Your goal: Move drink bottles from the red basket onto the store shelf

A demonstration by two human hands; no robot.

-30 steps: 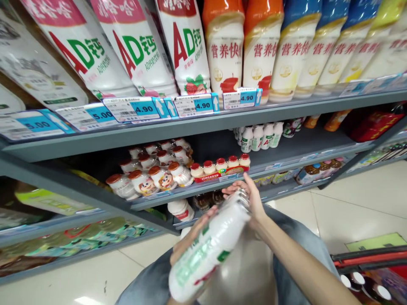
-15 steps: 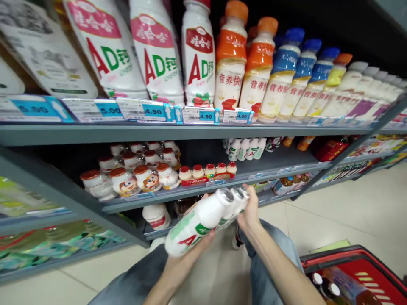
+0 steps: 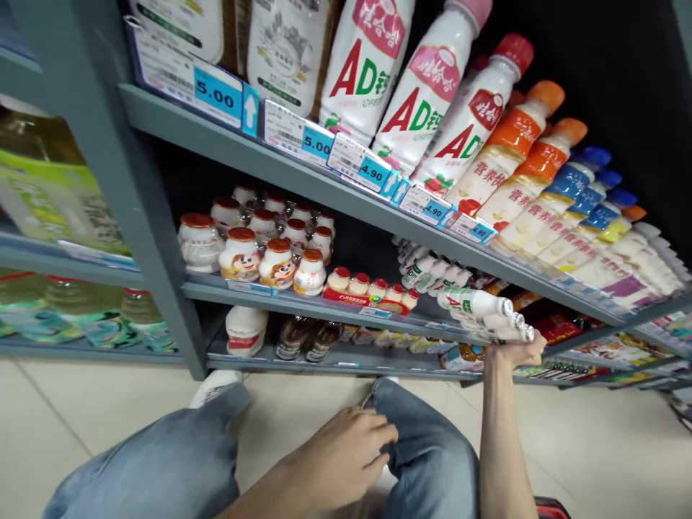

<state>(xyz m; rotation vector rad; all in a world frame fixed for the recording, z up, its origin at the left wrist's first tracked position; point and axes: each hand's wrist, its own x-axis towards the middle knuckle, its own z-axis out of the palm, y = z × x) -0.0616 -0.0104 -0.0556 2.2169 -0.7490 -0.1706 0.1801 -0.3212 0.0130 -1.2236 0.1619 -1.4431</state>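
My right hand [image 3: 516,349] grips the far end of a pack of milk drink bottles [image 3: 478,306], white with green print and dark silvery caps. The pack lies tilted nearly on its side at the front of the middle shelf [image 3: 448,330], caps toward me. Behind it to the left stand more small white bottles [image 3: 432,270] of similar look. My left hand [image 3: 351,447] is empty above my knee, fingers loosely bent and apart.
Above, a shelf holds large AD milk bottles [image 3: 422,101] and orange-capped bottles [image 3: 519,133], with price tags [image 3: 219,94] along its edge. Red-lidded jars [image 3: 278,263] and a red five-bottle pack [image 3: 373,288] stand left on the middle shelf. A red basket edge [image 3: 551,508] shows bottom right.
The bottle pack has moved from between both hands to the middle shelf on the right, in my right hand. My left hand has let go and drawn back. The view has turned and tilted.
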